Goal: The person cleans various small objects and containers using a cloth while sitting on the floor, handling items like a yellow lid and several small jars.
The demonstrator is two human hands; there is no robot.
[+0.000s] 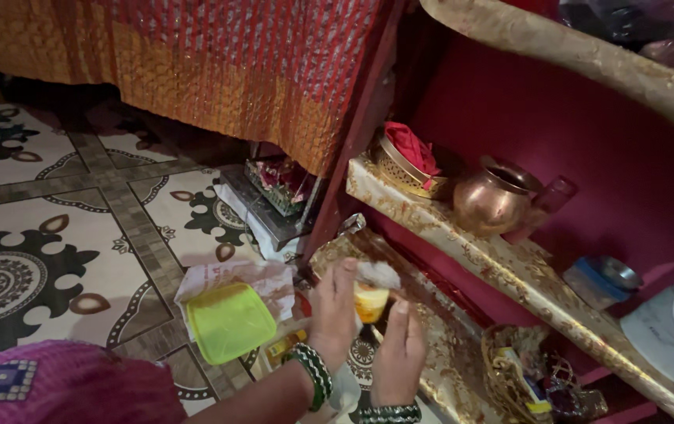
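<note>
My left hand (332,311), with green bangles at the wrist, and my right hand (398,355), also bangled, close around a small yellow cup (371,301) from both sides. A white wad, cloth or paper, (378,274) sits on top of the cup against my left fingers. The hands are just above the lower shelf edge, which is covered in gold-patterned fabric (439,330). A lime-green plastic box lid (229,322) lies on the floor left of my left hand, on a crumpled white paper (266,276).
A copper pot (492,201) and a gold basket with red cloth (410,163) stand on the upper shelf (533,271) of a red cabinet. A wire basket of packets (527,378) is at lower right. A glass case (280,187) sits on the patterned tile floor (54,235).
</note>
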